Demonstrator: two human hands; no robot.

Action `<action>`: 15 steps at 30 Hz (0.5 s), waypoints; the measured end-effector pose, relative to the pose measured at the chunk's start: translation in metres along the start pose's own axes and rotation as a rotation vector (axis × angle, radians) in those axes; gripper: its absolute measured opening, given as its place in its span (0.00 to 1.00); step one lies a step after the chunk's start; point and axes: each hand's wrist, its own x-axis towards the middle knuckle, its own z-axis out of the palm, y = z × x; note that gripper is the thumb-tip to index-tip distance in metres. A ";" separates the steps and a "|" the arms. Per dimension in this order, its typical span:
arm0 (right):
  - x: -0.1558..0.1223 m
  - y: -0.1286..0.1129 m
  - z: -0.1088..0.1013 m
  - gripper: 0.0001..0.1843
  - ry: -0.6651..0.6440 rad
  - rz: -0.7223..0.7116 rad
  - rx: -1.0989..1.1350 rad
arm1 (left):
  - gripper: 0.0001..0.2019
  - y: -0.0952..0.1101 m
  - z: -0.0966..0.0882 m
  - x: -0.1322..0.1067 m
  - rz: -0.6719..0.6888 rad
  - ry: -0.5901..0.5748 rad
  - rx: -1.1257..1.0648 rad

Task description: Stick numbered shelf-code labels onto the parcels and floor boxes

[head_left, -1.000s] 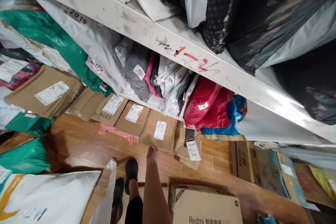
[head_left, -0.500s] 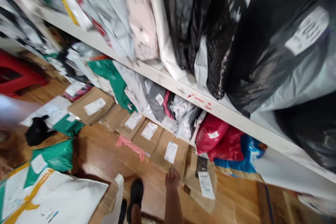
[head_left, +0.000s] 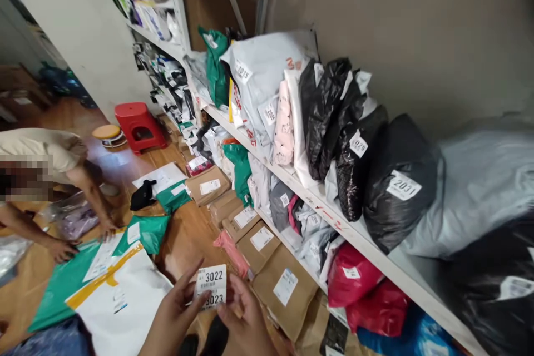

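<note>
Low in the head view, a white paper strip of number labels (head_left: pixel 213 277), printed 3022 and 3023, is held up between my two hands. My left hand (head_left: pixel 177 306) pinches its left edge, the thumb lying across the front. At the right edge my right hand (head_left: pixel 244 308) grips the strip, thumb near the lower corner and fingers behind. Just past my right hand lies a flat brown cardboard box (head_left: pixel 267 300) with a white label. A pink plastic bag (head_left: pixel 231 253) rests on the floor beyond the strip.
A white shelf (head_left: pixel 308 194) packed with bagged parcels runs along the right, including a black parcel (head_left: pixel 392 206) marked 2031. At left, a co-worker (head_left: pixel 79 161) bends over green parcels. A large white parcel (head_left: pixel 125 306) lies nearer; a red stool (head_left: pixel 139 128) stands farther back.
The view has swung up and left, showing more shelf, the wall and the co-worker. Earlier one hand showed over the boxes; now both hands hold the label strip in front of me.
</note>
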 end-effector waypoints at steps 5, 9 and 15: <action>0.005 0.002 0.020 0.23 0.055 0.009 -0.027 | 0.37 0.020 0.006 -0.006 0.113 -0.039 0.013; 0.011 -0.001 0.026 0.23 0.016 -0.051 -0.018 | 0.24 0.022 -0.008 -0.001 0.189 -0.119 0.125; 0.027 0.008 0.044 0.23 0.188 -0.211 -0.061 | 0.23 0.035 -0.036 0.003 0.352 -0.145 0.258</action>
